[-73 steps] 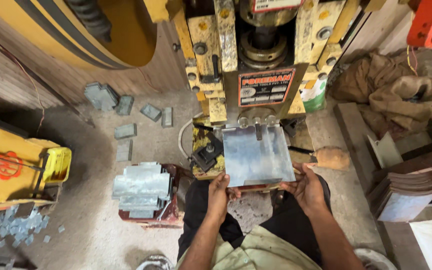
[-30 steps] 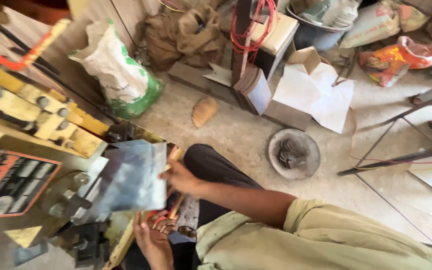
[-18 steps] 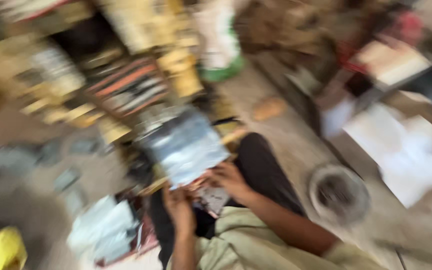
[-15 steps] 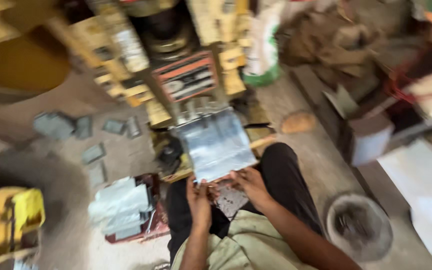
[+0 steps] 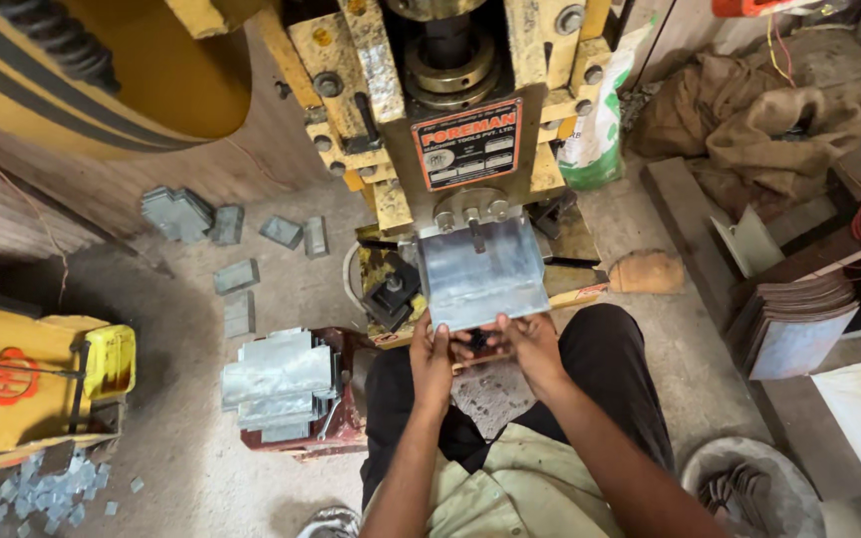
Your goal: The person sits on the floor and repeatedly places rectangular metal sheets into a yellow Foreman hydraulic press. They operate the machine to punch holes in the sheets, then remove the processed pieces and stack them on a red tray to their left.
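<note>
A chipped yellow steel press (image 5: pixel 450 120) rises out of view at the top. Beneath its ram lies a dull grey rectangular metal sheet (image 5: pixel 475 271). The left hand (image 5: pixel 432 351) and right hand (image 5: pixel 530 344) each pinch its near edge, fingertips partly hidden underneath.

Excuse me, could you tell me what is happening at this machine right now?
A seated person holds a flat metal sheet by its near edge with both hands, left hand and right hand, its far edge under the head of a yellow press machine. A stack of cut metal pieces sits to the person's left, with loose metal pieces on the floor beyond. A pile of sheets lies to the right.
</note>
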